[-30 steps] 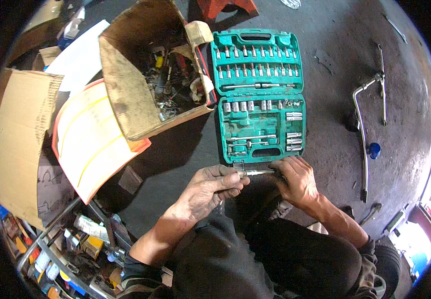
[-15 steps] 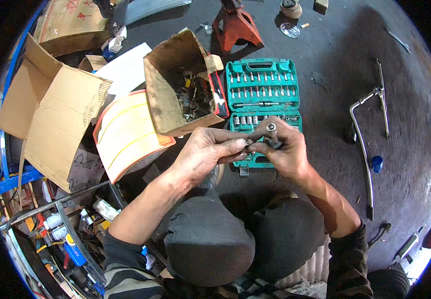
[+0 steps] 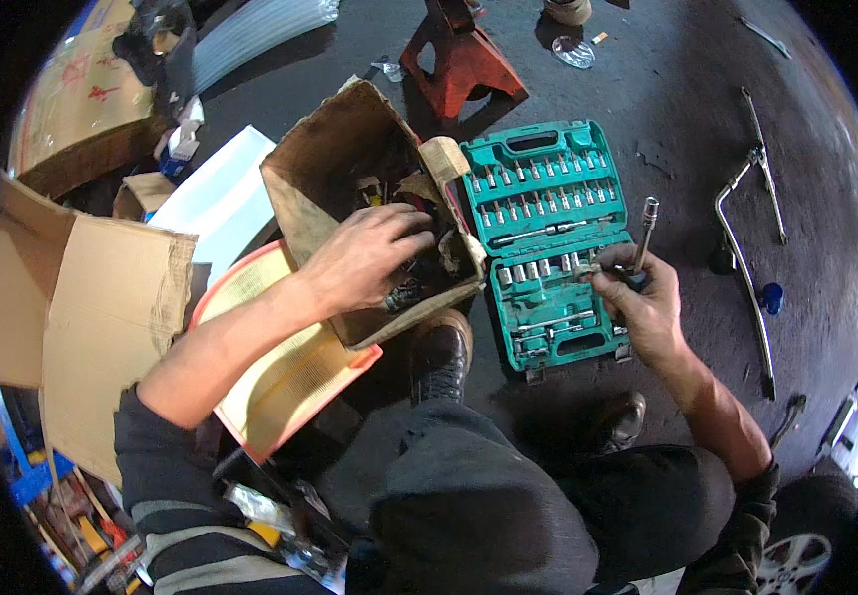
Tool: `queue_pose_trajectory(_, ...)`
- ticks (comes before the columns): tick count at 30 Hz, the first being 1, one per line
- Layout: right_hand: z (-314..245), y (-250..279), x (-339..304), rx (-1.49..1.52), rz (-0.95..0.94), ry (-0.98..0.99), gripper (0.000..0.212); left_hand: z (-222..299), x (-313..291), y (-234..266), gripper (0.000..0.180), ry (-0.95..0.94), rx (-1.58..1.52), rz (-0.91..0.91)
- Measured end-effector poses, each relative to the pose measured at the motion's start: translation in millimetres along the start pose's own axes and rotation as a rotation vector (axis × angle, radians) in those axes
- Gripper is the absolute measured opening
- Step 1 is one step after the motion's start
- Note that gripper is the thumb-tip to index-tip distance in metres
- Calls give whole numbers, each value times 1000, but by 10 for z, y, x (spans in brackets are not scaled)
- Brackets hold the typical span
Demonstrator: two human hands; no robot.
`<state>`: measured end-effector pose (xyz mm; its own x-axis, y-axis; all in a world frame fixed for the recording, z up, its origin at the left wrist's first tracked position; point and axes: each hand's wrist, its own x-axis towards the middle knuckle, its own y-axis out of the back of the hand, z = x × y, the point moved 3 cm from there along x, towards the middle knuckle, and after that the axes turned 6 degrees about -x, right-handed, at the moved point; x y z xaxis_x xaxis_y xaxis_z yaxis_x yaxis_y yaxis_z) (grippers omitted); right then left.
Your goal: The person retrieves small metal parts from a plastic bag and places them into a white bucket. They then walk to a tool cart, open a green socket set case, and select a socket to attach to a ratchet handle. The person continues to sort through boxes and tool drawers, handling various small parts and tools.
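My left hand (image 3: 369, 256) reaches into an open, worn cardboard box (image 3: 300, 164) over small loose parts. Its fingers are spread, and nothing shows in them; what the fingertips touch is hidden. Above the right side of a green socket set case (image 3: 498, 297), my right hand (image 3: 652, 307) is closed round a socket driver (image 3: 647, 230), its metal shaft and socket pointing up and its grip mostly covered. A small metal piece (image 3: 585, 269) pokes out at the thumb and forefinger. The case lies open, with rows of bits (image 3: 545, 203) in the lid and sockets (image 3: 533, 269) below.
A red jack stand (image 3: 463, 74) stands beyond the case. On the right lie a long bent wrench bar (image 3: 746, 268) and a blue cap (image 3: 771, 297). An air filter (image 3: 295, 372) and a large open carton (image 3: 112, 317) are at left. My shoe (image 3: 441, 357) is beside the box.
My hands were together over the case; the left has moved left into the cardboard box. The right has shifted right, still gripping the socket driver. The view has turned.
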<state>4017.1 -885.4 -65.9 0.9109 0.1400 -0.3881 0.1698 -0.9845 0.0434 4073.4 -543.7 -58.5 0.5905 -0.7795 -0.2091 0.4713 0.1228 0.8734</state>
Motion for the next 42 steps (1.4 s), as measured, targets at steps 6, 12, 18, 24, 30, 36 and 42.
queue_pose_trajectory(6, -245, -40, -3, -192, 108, -99, 18, -476, 381, -709, 59, -57, 282, -603)
queue_pose_trajectory(12, -302, -217, 103, -287, 49, -181, 16, -506, 308, -760, 43, -344, 429, -31)
queue_pose_trajectory(18, -216, -479, 6, -271, -157, -228, 17, -765, 399, -743, 35, -188, 439, -561)
queue_pose_trajectory(24, -239, -431, 22, -286, -138, -213, 19, -1453, 271, 101, 19, -155, 563, -317)
queue_pose_trajectory(30, -224, -433, 57, -319, -130, -182, 22, -1740, 64, 204, 43, 17, 483, -282)
queue_pose_trajectory(36, -156, -429, 104, -306, -132, -181, 25, -1475, 9, 303, 56, 86, 504, -302)
queue_pose_trajectory(42, -185, -465, 157, -329, -191, -106, 23, -814, 213, -163, 79, -169, 371, -304)
